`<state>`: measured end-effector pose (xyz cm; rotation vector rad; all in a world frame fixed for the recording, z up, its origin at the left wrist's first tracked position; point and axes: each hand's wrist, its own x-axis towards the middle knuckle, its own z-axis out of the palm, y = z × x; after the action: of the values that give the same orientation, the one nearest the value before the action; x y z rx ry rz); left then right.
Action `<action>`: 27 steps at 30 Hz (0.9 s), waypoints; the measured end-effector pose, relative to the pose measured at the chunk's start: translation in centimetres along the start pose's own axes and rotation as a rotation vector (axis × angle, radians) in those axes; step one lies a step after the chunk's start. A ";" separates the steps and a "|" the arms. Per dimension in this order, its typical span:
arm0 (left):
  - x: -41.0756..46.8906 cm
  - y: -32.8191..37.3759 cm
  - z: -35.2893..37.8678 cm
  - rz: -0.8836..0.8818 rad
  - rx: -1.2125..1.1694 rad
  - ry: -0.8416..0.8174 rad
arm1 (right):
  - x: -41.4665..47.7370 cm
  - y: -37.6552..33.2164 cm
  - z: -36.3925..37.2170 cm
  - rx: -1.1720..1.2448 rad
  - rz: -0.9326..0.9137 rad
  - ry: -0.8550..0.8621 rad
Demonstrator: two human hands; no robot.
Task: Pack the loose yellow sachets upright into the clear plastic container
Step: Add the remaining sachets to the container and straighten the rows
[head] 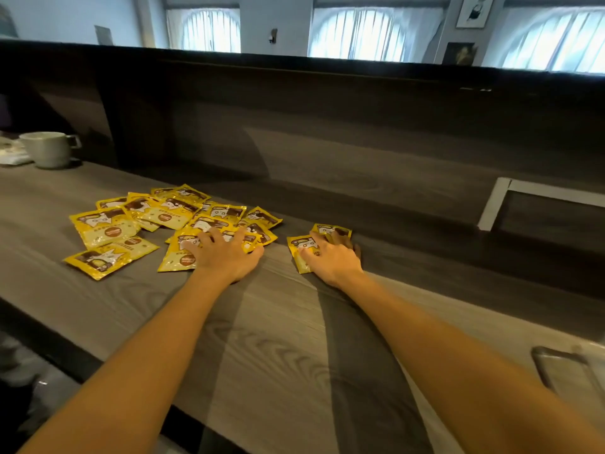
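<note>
A long wood-grain worktop [278,339] runs beneath a dark raised panel, with arched, curtained windows bright beyond it. Yellow sachets [157,217] lie flat in a loose, overlapping scatter toward the left of the worktop. The left hand [226,253] rests palm down on the near right edge of that scatter, its fingers [214,235] spread and released over several packets. Just to the right, apart from the heap, two more sachets [302,245] lie overlapped; the right hand [332,257] presses flat on them, fingers open, grasping nothing. A pale mug [49,152] stands at the far left, and a dark phone [559,368] lies at the near right edge.
</note>
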<state>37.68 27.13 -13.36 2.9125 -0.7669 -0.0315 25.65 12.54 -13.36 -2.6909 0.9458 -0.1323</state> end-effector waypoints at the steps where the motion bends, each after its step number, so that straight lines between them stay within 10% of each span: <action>1: -0.6 0.1 0.1 0.022 0.003 -0.002 | -0.6 0.1 0.0 -0.005 -0.003 0.005; 22: -19.8 11.8 0.2 0.668 -0.135 -0.204 | -22.3 11.9 -4.6 0.424 0.403 0.356; 27: -21.6 12.2 -1.0 0.599 -0.236 0.095 | -24.4 12.0 -5.8 0.546 0.351 0.519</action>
<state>12.97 27.35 -11.02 2.3420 -1.4639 0.0695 -1.60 17.44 -11.22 -1.9833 1.2792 -0.9001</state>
